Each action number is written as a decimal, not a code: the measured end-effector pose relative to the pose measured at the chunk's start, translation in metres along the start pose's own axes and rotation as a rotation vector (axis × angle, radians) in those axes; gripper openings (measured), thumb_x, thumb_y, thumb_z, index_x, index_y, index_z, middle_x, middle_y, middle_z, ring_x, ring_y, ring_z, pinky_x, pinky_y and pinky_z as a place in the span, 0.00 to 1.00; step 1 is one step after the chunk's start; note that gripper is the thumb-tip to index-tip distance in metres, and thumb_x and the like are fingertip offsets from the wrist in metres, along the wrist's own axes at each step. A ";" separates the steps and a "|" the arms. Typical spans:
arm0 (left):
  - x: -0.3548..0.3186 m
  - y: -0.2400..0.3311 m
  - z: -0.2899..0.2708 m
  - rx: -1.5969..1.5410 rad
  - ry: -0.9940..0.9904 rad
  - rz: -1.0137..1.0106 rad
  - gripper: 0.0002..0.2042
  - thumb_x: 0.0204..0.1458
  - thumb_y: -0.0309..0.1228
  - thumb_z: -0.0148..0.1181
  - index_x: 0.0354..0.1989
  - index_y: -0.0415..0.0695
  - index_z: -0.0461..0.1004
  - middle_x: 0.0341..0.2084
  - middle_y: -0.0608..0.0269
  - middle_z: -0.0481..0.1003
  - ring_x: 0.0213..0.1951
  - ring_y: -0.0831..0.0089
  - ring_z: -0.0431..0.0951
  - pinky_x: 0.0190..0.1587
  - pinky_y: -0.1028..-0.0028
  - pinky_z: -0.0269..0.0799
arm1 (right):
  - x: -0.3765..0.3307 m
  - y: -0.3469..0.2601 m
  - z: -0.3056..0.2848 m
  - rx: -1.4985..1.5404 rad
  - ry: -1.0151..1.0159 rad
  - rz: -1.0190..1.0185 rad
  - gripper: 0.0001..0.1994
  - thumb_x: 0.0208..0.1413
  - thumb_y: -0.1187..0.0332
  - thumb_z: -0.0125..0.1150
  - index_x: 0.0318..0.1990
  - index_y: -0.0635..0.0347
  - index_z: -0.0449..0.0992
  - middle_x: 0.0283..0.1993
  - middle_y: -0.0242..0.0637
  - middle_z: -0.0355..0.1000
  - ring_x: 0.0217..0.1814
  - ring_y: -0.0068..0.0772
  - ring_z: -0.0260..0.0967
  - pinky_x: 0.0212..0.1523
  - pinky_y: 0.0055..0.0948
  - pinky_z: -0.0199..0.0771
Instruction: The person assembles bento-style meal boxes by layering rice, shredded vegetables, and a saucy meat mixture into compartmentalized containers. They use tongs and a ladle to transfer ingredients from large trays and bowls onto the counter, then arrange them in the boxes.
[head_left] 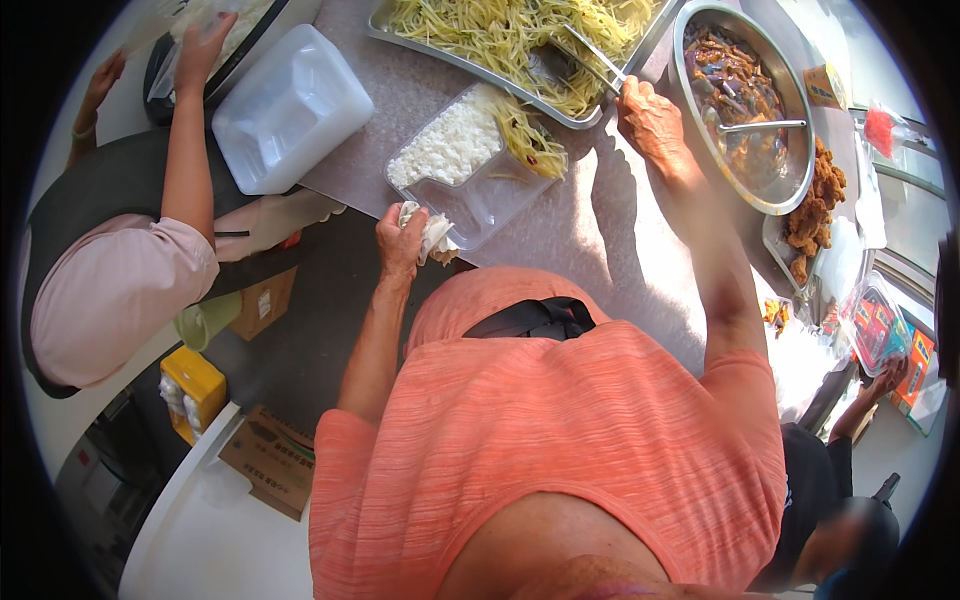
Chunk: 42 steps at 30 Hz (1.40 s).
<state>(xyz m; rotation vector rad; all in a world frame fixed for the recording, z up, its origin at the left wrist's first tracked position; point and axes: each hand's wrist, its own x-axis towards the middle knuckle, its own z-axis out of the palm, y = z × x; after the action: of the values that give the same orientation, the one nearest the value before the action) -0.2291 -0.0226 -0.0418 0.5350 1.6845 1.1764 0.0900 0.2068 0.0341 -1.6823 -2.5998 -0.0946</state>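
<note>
Food-serving counter, canteen type.
Steel tray of shredded vegetables [510, 35]; beside it a round pan of braised dish [745, 100], fried pieces [815, 210], compartment meal boxes [470, 165].

A clear plastic compartment meal box [478, 190] lay on the grey table [590, 240], directly before the person, with white rice [450, 145] in its left compartment and pale shredded vegetable [530, 135] in its right. The left hand [400, 240] rested at the box's near left corner, touching a crumpled white cloth [435, 235]. Behind the box stood a rectangular metal tray of shredded vegetable [500, 35]; metal tongs [590, 55] lay in it, gripped by the right hand [650, 120]. To the tray's right sat a round metal basin of dark braised food [745, 100], a ladle [760, 126] inside it. Right of the basin lay fried brown pieces [815, 210]. Left of the box lay a stack of empty clear boxes [290, 105], near another person's arm [185, 140].
</note>
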 end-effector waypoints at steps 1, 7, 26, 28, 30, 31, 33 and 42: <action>-0.001 0.002 0.000 -0.007 0.005 0.001 0.06 0.48 0.29 0.61 0.30 0.40 0.73 0.24 0.69 0.73 0.25 0.83 0.71 0.28 0.78 0.68 | 0.002 -0.001 0.002 0.038 -0.010 0.026 0.13 0.55 0.61 0.56 0.37 0.63 0.68 0.33 0.48 0.73 0.34 0.50 0.75 0.36 0.44 0.75; 0.000 0.004 -0.001 0.043 -0.014 0.004 0.06 0.48 0.29 0.61 0.29 0.39 0.73 0.23 0.70 0.73 0.25 0.83 0.70 0.28 0.78 0.68 | -0.008 0.002 -0.004 0.582 -0.002 0.171 0.14 0.55 0.60 0.56 0.42 0.60 0.76 0.32 0.49 0.75 0.37 0.47 0.74 0.39 0.38 0.72; 0.001 -0.001 0.000 0.065 0.022 0.042 0.07 0.48 0.30 0.61 0.30 0.39 0.74 0.23 0.69 0.73 0.25 0.82 0.71 0.28 0.77 0.68 | -0.089 -0.040 -0.052 0.927 -0.110 0.059 0.11 0.55 0.67 0.60 0.42 0.63 0.73 0.20 0.38 0.64 0.22 0.28 0.61 0.26 0.30 0.64; 0.000 0.001 0.003 0.045 0.044 0.044 0.08 0.46 0.31 0.61 0.29 0.38 0.74 0.22 0.67 0.73 0.24 0.81 0.70 0.27 0.75 0.68 | -0.091 -0.049 -0.038 0.742 -0.015 -0.106 0.11 0.54 0.68 0.60 0.42 0.63 0.71 0.26 0.44 0.69 0.26 0.42 0.69 0.29 0.38 0.68; 0.000 0.000 0.004 0.048 0.047 0.042 0.08 0.46 0.30 0.61 0.30 0.38 0.74 0.22 0.67 0.74 0.25 0.81 0.71 0.28 0.75 0.68 | -0.092 -0.055 -0.027 0.456 -0.153 -0.150 0.14 0.52 0.67 0.59 0.43 0.62 0.65 0.29 0.48 0.69 0.31 0.52 0.71 0.31 0.45 0.70; 0.000 -0.001 0.003 0.048 0.052 0.040 0.08 0.46 0.30 0.61 0.30 0.38 0.74 0.22 0.68 0.74 0.25 0.81 0.71 0.28 0.76 0.68 | -0.093 -0.058 -0.025 0.425 -0.152 -0.143 0.15 0.52 0.66 0.59 0.43 0.62 0.64 0.29 0.48 0.69 0.31 0.52 0.71 0.30 0.45 0.70; 0.001 -0.001 0.003 0.027 0.044 0.040 0.08 0.46 0.30 0.61 0.30 0.38 0.74 0.22 0.68 0.74 0.25 0.81 0.71 0.28 0.76 0.68 | -0.095 -0.061 -0.027 0.390 -0.121 -0.146 0.16 0.52 0.65 0.60 0.44 0.61 0.64 0.30 0.48 0.69 0.30 0.52 0.71 0.29 0.45 0.71; 0.002 -0.004 0.001 0.021 0.035 0.048 0.07 0.47 0.30 0.62 0.29 0.38 0.74 0.23 0.68 0.73 0.25 0.82 0.70 0.28 0.76 0.67 | -0.115 -0.049 -0.039 0.286 -0.110 -0.150 0.16 0.53 0.64 0.60 0.46 0.59 0.65 0.31 0.42 0.68 0.28 0.46 0.72 0.26 0.41 0.73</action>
<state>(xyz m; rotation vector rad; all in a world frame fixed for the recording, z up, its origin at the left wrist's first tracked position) -0.2280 -0.0225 -0.0464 0.5739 1.7232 1.2102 0.0927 0.0791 0.0631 -1.4338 -2.6572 0.3569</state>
